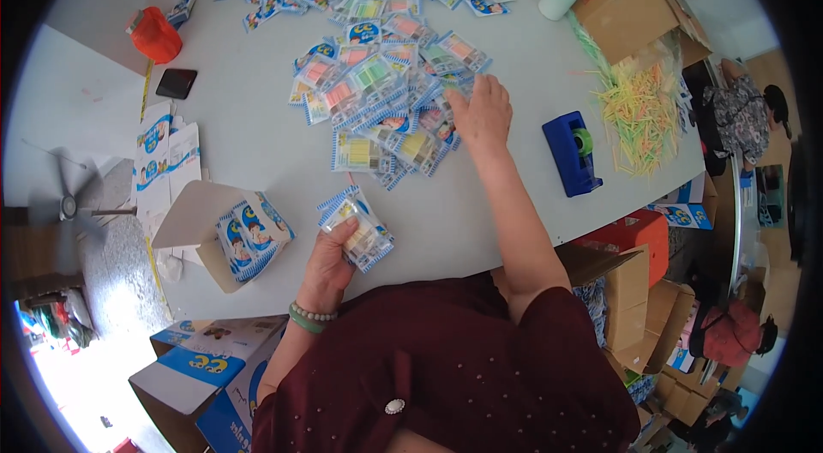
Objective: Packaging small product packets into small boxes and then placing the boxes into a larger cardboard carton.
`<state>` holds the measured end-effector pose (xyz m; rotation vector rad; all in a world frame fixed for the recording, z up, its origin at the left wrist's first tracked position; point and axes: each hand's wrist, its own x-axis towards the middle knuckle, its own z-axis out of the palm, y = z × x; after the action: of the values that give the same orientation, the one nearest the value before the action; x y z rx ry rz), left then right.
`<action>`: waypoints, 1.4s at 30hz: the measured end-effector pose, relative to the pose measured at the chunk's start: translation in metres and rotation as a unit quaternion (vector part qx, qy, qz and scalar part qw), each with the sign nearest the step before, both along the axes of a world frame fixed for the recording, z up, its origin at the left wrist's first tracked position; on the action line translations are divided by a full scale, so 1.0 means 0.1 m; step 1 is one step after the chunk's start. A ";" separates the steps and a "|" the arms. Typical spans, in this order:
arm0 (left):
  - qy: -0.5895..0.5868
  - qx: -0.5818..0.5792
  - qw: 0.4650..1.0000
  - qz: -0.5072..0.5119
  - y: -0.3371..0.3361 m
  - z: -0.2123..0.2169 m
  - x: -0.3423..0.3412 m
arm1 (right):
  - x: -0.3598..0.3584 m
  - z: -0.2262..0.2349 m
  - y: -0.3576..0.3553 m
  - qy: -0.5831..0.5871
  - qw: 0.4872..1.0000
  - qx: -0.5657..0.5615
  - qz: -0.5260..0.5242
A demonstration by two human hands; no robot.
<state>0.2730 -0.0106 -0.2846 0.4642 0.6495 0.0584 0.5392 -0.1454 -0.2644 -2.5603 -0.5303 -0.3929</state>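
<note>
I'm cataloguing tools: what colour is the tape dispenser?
The tape dispenser is blue, seen in the head view.

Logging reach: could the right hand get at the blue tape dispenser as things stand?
Probably yes: the right hand is at the near packet pile, and only bare tabletop shows between it and the blue tape dispenser.

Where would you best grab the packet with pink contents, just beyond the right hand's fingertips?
Probably pinch the packet by its outer right edge, coming from the right, where the right hand is close by. It looks thin and lies nearly flat; that edge faces the tabletop, while its left side lies among other packets.
</note>
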 end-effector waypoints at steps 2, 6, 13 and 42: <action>-0.021 -0.007 1.000 -0.012 0.00 0.03 0.02 | 0.21 -0.16 -0.03 0.132 0.987 -0.089 -0.012; -0.019 -0.016 1.000 -0.015 0.02 0.04 0.01 | -0.06 -0.35 -0.14 0.109 0.991 -0.042 0.058; -0.010 -0.002 1.000 -0.021 0.05 -0.01 0.03 | 0.07 -0.13 -0.61 0.099 0.993 0.044 0.047; 0.007 0.048 0.998 0.043 -0.06 0.23 -0.04 | -1.35 0.02 0.11 0.653 0.561 0.484 0.160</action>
<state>0.2692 -0.0168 -0.2618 0.5295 0.6816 0.1684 0.4042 -0.1341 -0.2619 -1.0308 -0.0622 1.0453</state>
